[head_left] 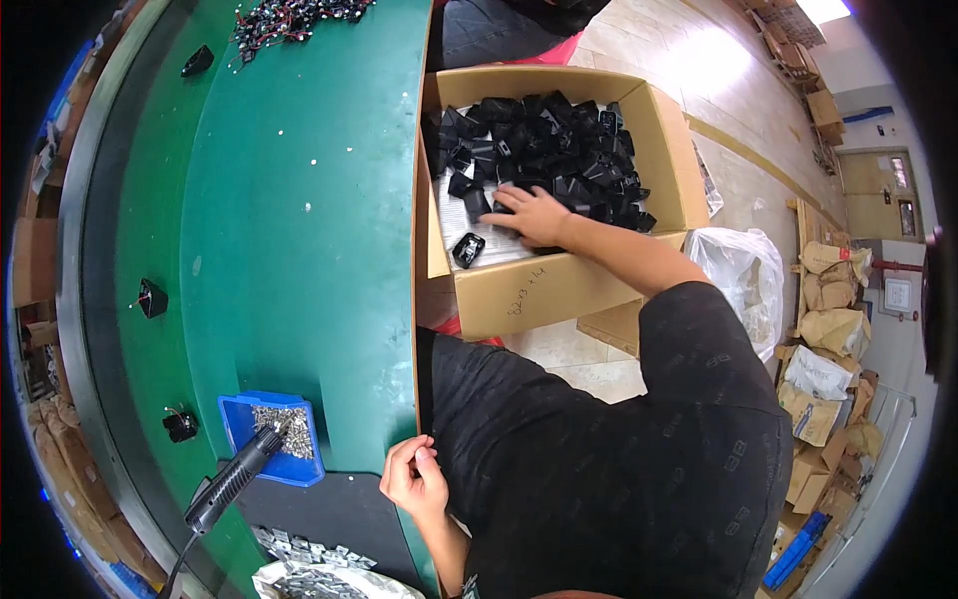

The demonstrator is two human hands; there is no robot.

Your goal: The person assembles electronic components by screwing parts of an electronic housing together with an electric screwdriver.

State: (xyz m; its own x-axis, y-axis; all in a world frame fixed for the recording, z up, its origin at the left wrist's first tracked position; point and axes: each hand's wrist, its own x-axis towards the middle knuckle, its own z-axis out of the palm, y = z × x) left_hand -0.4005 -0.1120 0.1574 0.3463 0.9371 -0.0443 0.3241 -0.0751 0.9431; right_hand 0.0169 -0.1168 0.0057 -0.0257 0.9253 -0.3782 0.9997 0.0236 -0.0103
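My right hand (539,217) reaches into a cardboard box (559,290) with its fingers spread, over or against black plastic housings (559,140) heaped inside. Whether it touches one is hard to make out. A single housing (468,250) lies apart from the heap, near my fingertips, on the pale box lining. My left hand (414,476) rests at the edge of the green table (299,260), fingers curled in and nothing visible in them. Close to it, a blue tray (235,419) holds small metal screws (294,429), and a black electric screwdriver (235,479) slants across the tray.
Several black housings with wires, such as one (152,299), stand spaced along the table's far side. Wired connectors (289,25) are piled at the far end. A bag of metal clips (329,579) lies near the black mat (349,509). A plastic bag (743,285) stands beside the box.
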